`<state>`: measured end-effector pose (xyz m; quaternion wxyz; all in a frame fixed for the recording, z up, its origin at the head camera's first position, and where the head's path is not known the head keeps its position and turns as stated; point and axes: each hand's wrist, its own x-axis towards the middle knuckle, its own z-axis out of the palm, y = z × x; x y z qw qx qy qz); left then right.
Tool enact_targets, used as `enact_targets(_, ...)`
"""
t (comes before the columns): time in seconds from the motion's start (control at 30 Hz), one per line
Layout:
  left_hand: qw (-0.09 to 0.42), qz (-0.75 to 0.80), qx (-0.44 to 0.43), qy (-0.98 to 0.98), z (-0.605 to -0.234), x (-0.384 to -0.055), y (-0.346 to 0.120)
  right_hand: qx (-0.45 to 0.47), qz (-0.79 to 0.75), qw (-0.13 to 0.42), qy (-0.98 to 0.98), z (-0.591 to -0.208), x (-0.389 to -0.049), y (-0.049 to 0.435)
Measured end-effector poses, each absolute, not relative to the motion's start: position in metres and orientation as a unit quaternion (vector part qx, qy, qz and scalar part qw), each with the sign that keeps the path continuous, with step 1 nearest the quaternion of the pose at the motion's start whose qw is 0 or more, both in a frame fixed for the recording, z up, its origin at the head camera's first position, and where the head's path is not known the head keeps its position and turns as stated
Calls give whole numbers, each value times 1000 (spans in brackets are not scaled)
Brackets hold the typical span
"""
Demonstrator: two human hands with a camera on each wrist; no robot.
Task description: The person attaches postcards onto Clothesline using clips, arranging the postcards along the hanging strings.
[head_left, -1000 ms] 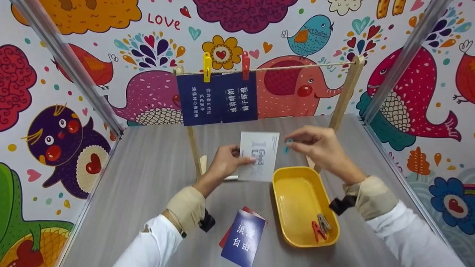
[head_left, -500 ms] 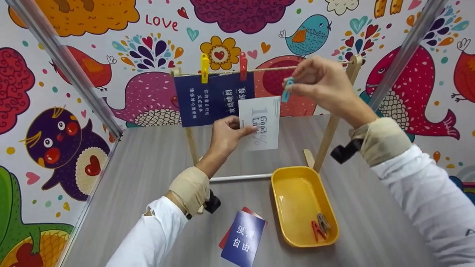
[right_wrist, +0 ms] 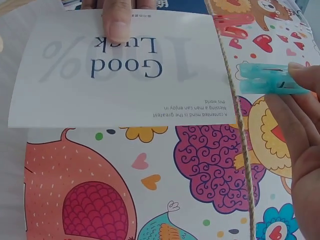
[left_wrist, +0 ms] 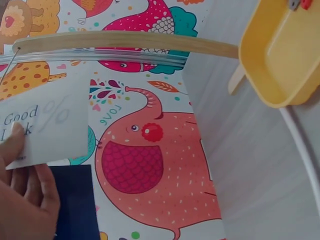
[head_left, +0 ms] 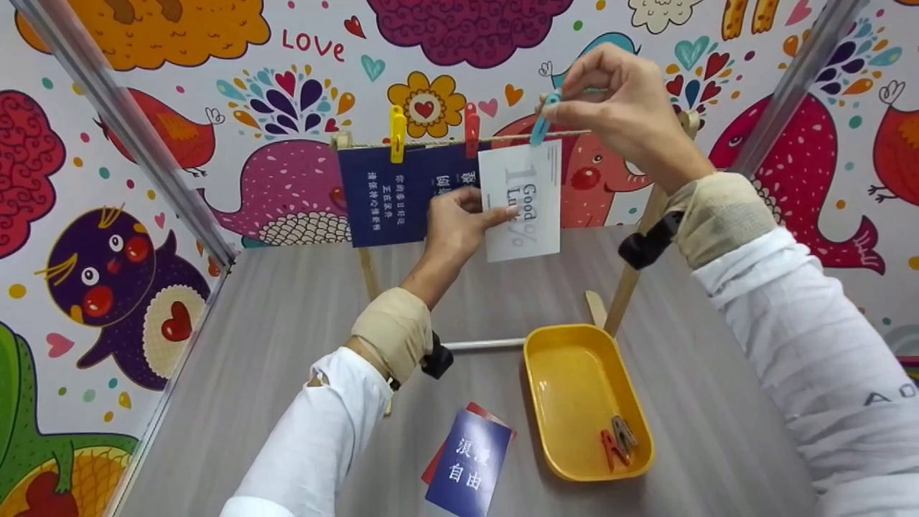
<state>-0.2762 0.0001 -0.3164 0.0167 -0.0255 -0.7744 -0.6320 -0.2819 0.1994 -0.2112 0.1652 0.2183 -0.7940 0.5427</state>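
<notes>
My left hand grips a white printed card by its left edge, thumb across the front. The card's upper edge lies right at the rope in the right wrist view. Between thumb and fingers, my right hand pinches a light blue clothespin just above that edge. In the right wrist view the clothespin's tip is beside the rope, apart from the card. Two dark blue cards hang to the left under a yellow clothespin and a red clothespin; my left hand partly covers one.
A yellow tray holds a red clothespin and a grey clothespin. Left of it lie a blue card and a red card, overlapping. The wooden rack's right post rises behind the tray.
Both hands have risen from above the table to the rope. The white card is now up at the rope, right of the hung cards, and the light blue clothespin has come over its top edge.
</notes>
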Motion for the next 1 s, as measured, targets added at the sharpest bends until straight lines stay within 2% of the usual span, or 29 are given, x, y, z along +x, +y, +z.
enact_targets(0.27,16,-628,-10,-778,-313,-282,-2,201,510,169,-819,-202,-294,201)
enact_targets(0.73,16,-638,0,-769,-317,-283,-6,188,503,85,-839,-211,-301,202)
enact_targets(1.0,16,-660,5,-751,-315,-282,-2,180,470,65,-861,-208,-298,204)
